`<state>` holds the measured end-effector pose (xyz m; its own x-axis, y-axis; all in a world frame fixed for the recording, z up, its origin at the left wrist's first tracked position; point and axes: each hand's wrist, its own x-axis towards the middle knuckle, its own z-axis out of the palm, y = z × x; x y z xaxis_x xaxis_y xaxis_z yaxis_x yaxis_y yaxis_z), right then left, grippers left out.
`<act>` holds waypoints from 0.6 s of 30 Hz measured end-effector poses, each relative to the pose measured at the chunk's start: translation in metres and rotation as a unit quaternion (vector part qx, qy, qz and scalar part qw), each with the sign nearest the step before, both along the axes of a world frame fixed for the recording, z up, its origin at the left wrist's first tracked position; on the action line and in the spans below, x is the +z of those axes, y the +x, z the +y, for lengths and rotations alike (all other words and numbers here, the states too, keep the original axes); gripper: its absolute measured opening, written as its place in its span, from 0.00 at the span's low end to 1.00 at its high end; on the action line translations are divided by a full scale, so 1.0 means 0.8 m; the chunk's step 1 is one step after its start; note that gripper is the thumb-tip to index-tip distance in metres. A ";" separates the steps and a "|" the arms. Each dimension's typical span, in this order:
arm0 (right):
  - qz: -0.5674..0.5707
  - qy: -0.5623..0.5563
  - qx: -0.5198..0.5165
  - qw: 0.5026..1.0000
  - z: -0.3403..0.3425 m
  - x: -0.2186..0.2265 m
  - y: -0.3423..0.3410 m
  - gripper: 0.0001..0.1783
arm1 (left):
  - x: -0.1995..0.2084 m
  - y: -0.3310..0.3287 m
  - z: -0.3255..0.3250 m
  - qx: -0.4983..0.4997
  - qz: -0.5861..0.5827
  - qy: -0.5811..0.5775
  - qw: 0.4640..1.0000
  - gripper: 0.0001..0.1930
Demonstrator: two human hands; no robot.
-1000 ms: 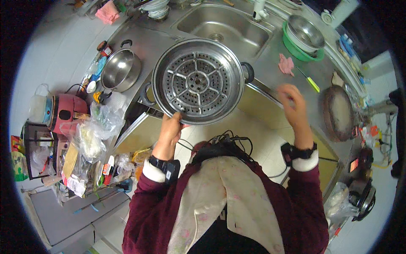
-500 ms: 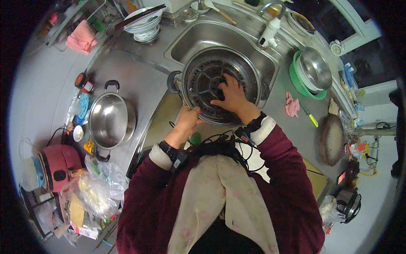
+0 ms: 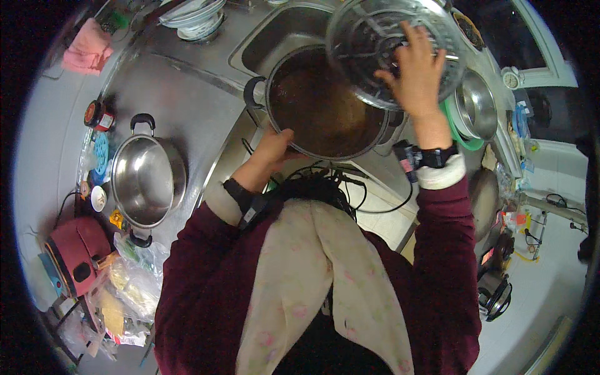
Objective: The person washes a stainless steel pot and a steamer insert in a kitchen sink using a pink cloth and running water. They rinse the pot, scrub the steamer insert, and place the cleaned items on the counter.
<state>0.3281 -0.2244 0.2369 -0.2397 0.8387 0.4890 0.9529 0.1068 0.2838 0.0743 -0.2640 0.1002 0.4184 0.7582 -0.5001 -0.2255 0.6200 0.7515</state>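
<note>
A large steel pot [image 3: 325,109] with dark liquid inside rests at the front edge of the sink [image 3: 275,37]. My left hand [image 3: 273,150] grips its near rim. My right hand [image 3: 415,65] holds a round perforated steamer insert [image 3: 375,44] lifted above and to the right of the pot, tilted over the sink. Both wrists wear dark bands.
An empty steel pot with black handles [image 3: 147,181] stands on the counter to the left. A red appliance [image 3: 75,253] and plastic bags sit at the lower left. A pink cloth [image 3: 87,53] and stacked dishes [image 3: 190,19] lie at the back. A steel bowl in a green basin [image 3: 475,112] is right.
My right hand has lifted the steamer insert out of the pot and swung it up to the right, uncovering the dark liquid. My left hand stays on the pot's rim.
</note>
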 end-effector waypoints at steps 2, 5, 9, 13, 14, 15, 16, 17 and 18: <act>0.056 0.050 0.009 0.997 -0.007 0.012 0.036 0.22 | 0.003 0.001 0.002 0.015 0.009 -0.066 0.998 0.21; 0.113 0.056 -0.034 0.991 -0.024 -0.003 0.076 0.23 | 0.005 0.006 0.005 0.017 0.018 -0.151 0.988 0.20; 0.173 0.012 -0.096 0.980 -0.047 -0.047 0.106 0.22 | 0.005 0.008 0.012 0.013 0.023 -0.129 0.991 0.18; 0.206 0.014 -0.140 0.968 -0.068 -0.073 0.129 0.22 | 0.016 0.003 0.022 0.093 0.046 -0.077 0.992 0.17; 0.213 0.016 -0.151 0.965 -0.071 -0.076 0.134 0.22 | 0.022 0.002 0.025 0.090 0.074 -0.043 0.992 0.17; 0.214 0.028 -0.163 0.963 -0.074 -0.078 0.137 0.22 | 0.030 0.000 0.029 0.086 0.110 -0.022 0.990 0.17; 0.219 0.007 -0.172 0.960 -0.075 -0.081 0.141 0.23 | 0.038 -0.001 0.034 0.088 0.139 0.003 0.986 0.17; 0.219 -0.006 -0.181 0.959 -0.074 -0.084 0.142 0.23 | 0.045 0.000 0.038 0.090 0.138 0.031 0.986 0.18; 0.213 -0.004 -0.172 0.962 -0.074 -0.087 0.143 0.23 | 0.052 0.003 0.044 0.076 0.149 0.074 0.983 0.18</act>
